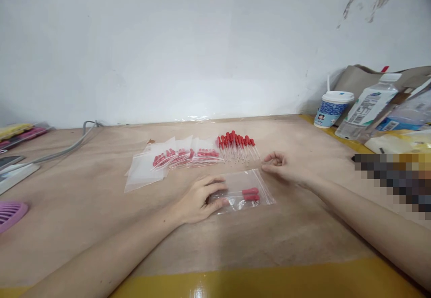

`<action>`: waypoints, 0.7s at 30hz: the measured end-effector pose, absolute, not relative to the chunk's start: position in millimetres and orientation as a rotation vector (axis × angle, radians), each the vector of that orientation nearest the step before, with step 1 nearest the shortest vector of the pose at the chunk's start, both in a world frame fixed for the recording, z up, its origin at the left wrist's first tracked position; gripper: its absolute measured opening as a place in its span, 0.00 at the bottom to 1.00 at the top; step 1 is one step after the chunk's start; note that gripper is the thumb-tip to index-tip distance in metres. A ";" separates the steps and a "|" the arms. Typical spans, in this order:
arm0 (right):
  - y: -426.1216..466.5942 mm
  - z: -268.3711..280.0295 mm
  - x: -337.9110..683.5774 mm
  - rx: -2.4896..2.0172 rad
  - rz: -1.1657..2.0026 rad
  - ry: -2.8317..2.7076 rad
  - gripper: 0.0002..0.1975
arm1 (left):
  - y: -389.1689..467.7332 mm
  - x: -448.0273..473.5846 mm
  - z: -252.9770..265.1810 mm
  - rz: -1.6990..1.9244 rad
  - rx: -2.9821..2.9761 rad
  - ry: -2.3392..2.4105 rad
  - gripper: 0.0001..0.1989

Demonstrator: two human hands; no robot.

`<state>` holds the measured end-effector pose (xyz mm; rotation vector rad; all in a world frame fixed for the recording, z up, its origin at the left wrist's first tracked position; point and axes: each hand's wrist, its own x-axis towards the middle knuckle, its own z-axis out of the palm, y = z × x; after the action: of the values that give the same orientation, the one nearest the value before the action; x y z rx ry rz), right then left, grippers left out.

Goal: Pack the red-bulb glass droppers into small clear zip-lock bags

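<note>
A clear zip bag point(235, 181) lies flat on the table with red rubber dropper bulbs point(251, 194) showing inside its right part. My left hand point(204, 199) rests at the bag's left end, thumb and fingers apart and touching the plastic. My right hand point(276, 162) hovers just past the bag's upper right corner, fingers loosely curled, a gap between thumb and forefinger, nothing visible in it. Close to its left lies a row of loose droppers point(235, 141) with red bulbs and clear tubes. Farther left, several overlapping bags point(185, 154) hold more red-bulbed droppers.
Flat bags point(143, 172) lie left of the filled ones. A paper cup point(332, 109) with a straw and a plastic bottle point(370, 105) stand at the back right. On the left are a grey cable point(63, 151) and a purple slotted object point(11, 215).
</note>
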<state>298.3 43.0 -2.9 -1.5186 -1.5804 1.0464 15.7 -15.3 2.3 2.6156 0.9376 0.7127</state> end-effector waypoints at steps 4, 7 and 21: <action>85.6 7.5 295.3 -1.729 0.590 -1.650 0.09 | -15.6 16.8 5.9 0.678 2.592 0.911 0.12; 112.2 10.8 285.8 -1.864 0.461 -1.677 0.12 | -16.3 16.8 7.3 0.653 2.585 0.892 0.10; 121.8 18.5 290.6 -1.785 0.630 -1.589 0.25 | -17.1 16.8 7.8 0.656 2.489 0.889 0.06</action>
<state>290.6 121.8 18.5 -1.7845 -1.5885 0.6296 16.8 -17.1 7.8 2.4887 0.8890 0.6559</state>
